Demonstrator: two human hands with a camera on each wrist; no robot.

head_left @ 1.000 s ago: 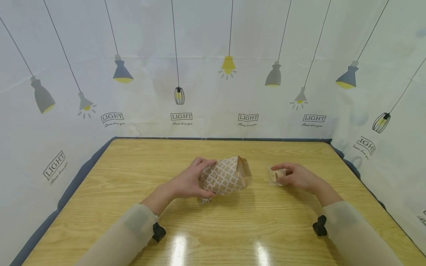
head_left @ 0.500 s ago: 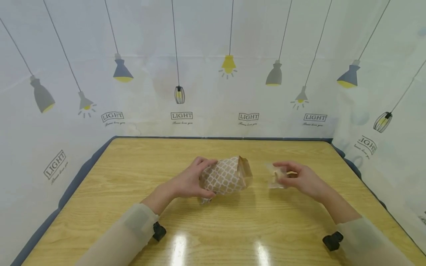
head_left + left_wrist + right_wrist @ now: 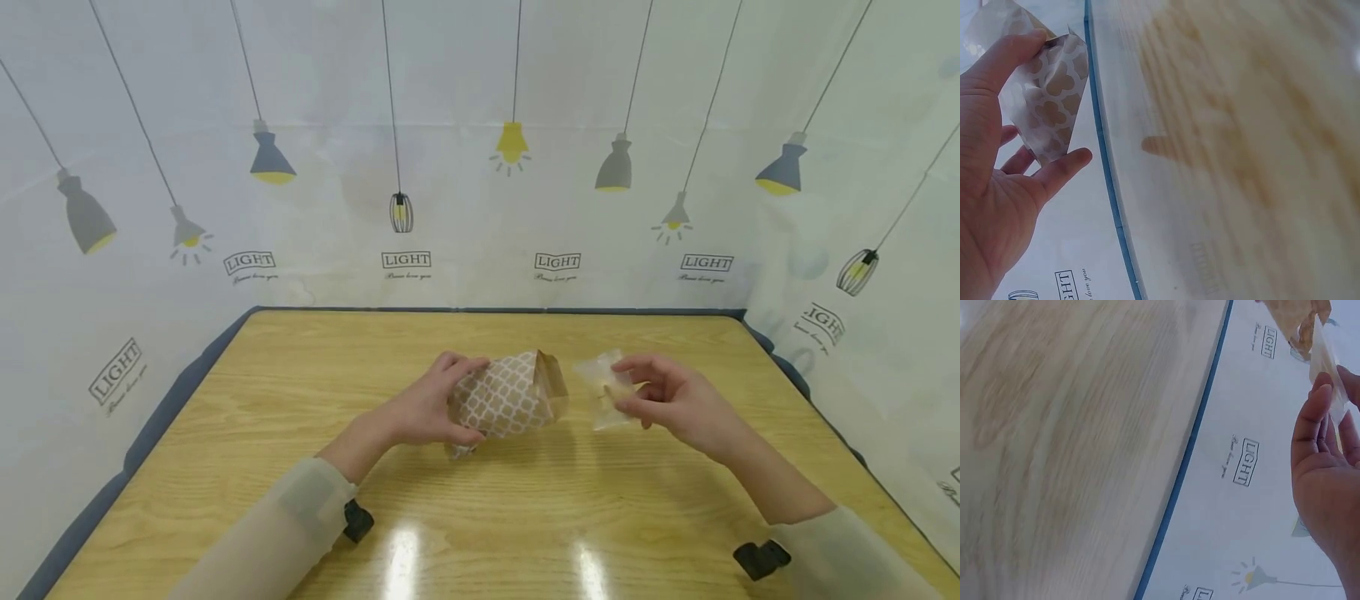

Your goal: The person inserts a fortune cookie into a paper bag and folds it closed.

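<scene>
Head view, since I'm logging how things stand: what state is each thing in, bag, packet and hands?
Patterned paper bag: tipped sideways, mouth open.
Translucent packet: held up, something pale inside; sealed or not, cannot tell.
Left hand: gripping the bag, thumb and fingers on opposite sides.
Right hand: pinching the packet.

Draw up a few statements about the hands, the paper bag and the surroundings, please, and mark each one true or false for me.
1. The left hand holds a lattice-patterned paper bag. True.
2. The right hand holds a pair of scissors. False: it pinches a small clear plastic packet.
3. The bag's open end faces the packet. True.
4. The packet is inside the bag. False: it is outside.
5. The backdrop is printed with hanging lamps. True.
</scene>
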